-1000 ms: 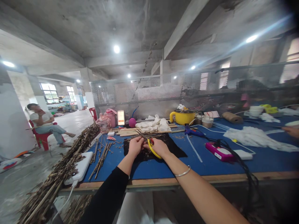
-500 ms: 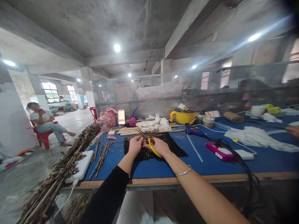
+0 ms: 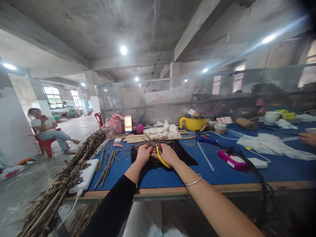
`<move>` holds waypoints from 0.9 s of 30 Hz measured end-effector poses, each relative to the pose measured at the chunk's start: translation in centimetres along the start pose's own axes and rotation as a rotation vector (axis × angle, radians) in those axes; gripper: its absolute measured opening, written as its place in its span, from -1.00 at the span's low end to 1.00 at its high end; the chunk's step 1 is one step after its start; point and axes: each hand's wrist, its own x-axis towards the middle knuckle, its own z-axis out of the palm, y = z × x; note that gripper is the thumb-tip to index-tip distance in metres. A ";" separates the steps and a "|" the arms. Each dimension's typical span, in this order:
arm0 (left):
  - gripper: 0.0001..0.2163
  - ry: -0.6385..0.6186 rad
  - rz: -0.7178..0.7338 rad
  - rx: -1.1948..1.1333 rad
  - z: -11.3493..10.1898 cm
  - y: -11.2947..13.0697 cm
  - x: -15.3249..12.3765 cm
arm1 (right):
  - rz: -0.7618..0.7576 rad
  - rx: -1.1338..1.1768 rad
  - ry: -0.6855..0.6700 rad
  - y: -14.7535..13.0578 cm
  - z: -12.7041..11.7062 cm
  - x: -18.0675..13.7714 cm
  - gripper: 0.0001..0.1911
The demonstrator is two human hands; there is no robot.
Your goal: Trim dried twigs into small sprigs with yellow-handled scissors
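Observation:
Yellow-handled scissors [image 3: 163, 158] are in my right hand [image 3: 168, 154], their blades pointing away and to the left. Close beside them, my left hand [image 3: 144, 154] is closed in a pinch on thin brown twigs [image 3: 146, 141]; the fingertips are partly hidden. Both hands are over a black cloth [image 3: 186, 156] strewn with plant scraps, on the blue table [image 3: 158, 179]. Left of the cloth lie loose cut twigs [image 3: 108, 168].
A bundle of dry stalks [image 3: 66, 177] runs along the table's left edge, with a white power bank [image 3: 89, 172] on it. Behind are wooden sticks [image 3: 138, 139] and a yellow pot [image 3: 195, 124]. At right are a glue gun [image 3: 206, 139] and a purple box [image 3: 232, 160]. A person sits at far left.
The scissors have turned slightly in my right hand and their blades now show more clearly above the fingers. My left hand has barely moved. Another person's hand at far right has shifted left.

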 end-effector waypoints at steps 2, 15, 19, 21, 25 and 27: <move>-0.91 -0.007 -0.011 -0.001 0.0 0.0 0.0 | 0.004 0.036 -0.041 -0.1 -0.2 -0.1 -0.40; -0.87 -0.004 -0.051 -0.071 -0.1 -0.2 0.2 | 0.058 -0.043 -0.091 -0.5 -0.8 0.0 -0.41; -0.90 0.014 -0.069 -0.083 -0.2 -0.2 0.1 | 0.070 -0.051 -0.098 -0.5 -0.8 0.1 -0.41; -0.90 0.029 -0.078 -0.094 -0.2 -0.1 0.1 | 0.079 -0.053 -0.099 -0.5 -0.9 0.1 -0.41; -0.87 0.071 -0.105 -0.101 -0.2 0.1 0.2 | 0.090 -0.034 -0.093 -0.4 -0.9 0.2 -0.41; -0.86 0.091 -0.112 -0.095 -0.2 0.1 0.2 | 0.101 -0.017 -0.084 -0.3 -0.8 0.2 -0.43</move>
